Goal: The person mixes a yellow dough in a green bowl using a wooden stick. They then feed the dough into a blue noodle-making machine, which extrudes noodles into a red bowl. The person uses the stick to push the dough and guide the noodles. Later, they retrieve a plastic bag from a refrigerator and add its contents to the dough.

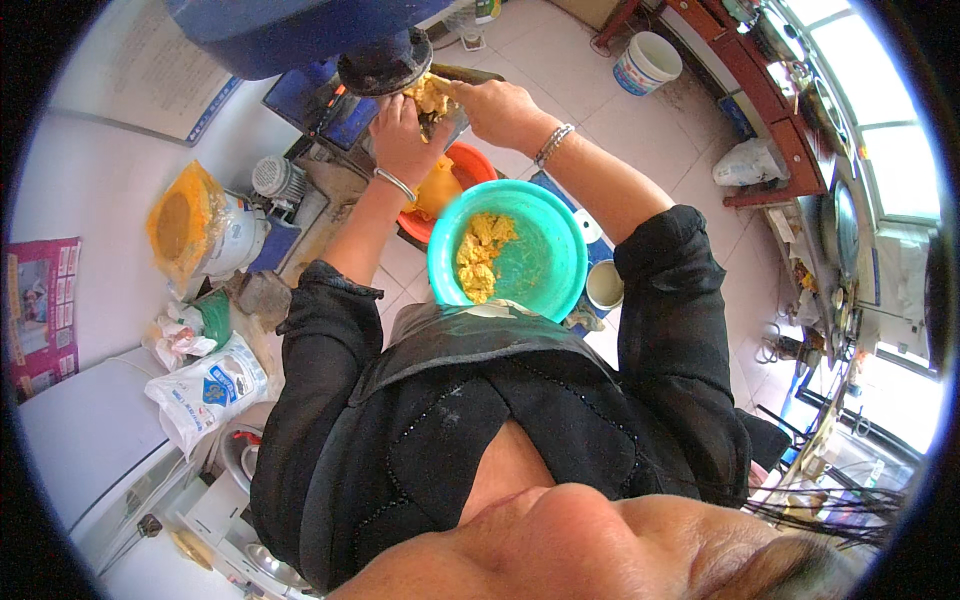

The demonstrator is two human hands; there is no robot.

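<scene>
Yellow crumbly dough sits at the dark round mouth of a blue machine. My left hand is against the left side of this dough, fingers bent up close under the mouth. From the right, my right hand presses its fingers onto the dough; its fingertips are partly hidden. A grey metal edge shows below the dough between my hands. Nearer to me, a turquoise basin holds clumps of yellow dough along its left side. An orange-red basin with smooth yellow stuff stands partly behind it.
A small electric motor and a white bucket with a yellow bag stand at the left. White sack lies nearer. A white bucket is on the tiled floor, far right. A cup stands beside the turquoise basin.
</scene>
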